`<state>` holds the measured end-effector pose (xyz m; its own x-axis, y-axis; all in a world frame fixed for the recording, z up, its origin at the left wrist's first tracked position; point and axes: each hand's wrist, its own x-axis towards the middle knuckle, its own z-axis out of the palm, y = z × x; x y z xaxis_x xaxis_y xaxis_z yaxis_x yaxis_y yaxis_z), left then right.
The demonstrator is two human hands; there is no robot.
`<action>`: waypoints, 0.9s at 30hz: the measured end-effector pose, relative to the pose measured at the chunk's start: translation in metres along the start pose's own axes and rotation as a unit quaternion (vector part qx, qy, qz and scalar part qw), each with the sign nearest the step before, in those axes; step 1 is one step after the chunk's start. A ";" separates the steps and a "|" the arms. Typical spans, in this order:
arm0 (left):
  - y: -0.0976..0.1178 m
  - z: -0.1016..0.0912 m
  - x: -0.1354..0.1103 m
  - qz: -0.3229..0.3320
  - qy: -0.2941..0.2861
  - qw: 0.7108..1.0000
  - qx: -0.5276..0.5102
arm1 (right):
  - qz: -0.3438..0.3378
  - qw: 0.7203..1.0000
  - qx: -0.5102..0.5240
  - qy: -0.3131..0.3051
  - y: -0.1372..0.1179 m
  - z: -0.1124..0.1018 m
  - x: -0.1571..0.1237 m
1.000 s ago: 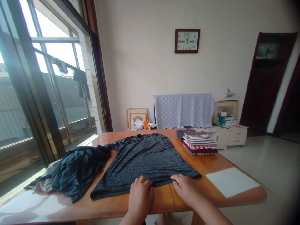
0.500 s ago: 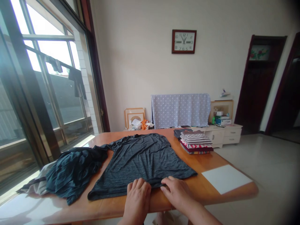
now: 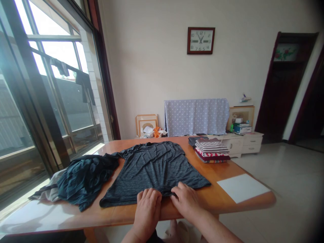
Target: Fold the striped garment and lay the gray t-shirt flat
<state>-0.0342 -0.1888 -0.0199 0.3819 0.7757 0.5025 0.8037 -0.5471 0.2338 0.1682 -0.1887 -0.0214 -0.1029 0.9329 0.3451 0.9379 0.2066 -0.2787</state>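
Gray T-shirt [image 3: 152, 168] spread flat on wooden surface [image 3: 222, 172], left hand [image 3: 148, 209] grip open on its hem [image 3: 121, 202], right hand [image 3: 186, 200] grip curled against the hem, clamping unclear, folded striped clothes [image 3: 212, 152] beyond

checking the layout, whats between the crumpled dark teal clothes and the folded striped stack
The head view shows a dark grey short-sleeved T-shirt lying flat on the orange wooden table, between the crumpled dark teal clothes and the folded striped stack.

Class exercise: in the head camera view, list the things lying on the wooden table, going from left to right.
Crumpled dark teal garment → grey T-shirt → folded stack of striped clothes → white sheet
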 end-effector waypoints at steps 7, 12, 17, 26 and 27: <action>-0.004 -0.006 -0.005 0.006 -0.010 1.000 0.021 | 0.035 0.998 -0.036 0.042 0.021 -0.002 0.005; -0.002 -0.011 -0.015 0.016 -0.029 0.999 0.027 | -0.004 0.999 -0.013 0.047 0.027 -0.012 -0.016; 0.002 -0.016 -0.026 0.028 -0.051 0.998 -0.006 | -0.008 0.999 -0.023 0.027 0.026 -0.013 -0.031; -0.051 -0.029 -0.047 -0.144 0.091 0.985 0.033 | -0.057 0.998 -0.013 0.009 0.030 -0.001 -0.032; -0.061 -0.033 -0.049 -0.191 0.121 0.972 0.060 | -0.061 0.998 -0.009 0.008 0.028 0.000 -0.032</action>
<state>-0.1175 -0.2036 -0.0311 -0.0615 0.8102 0.5828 0.9188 -0.1821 0.3502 0.1978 -0.2125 -0.0407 -0.2104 0.8963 0.3903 0.9246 0.3121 -0.2184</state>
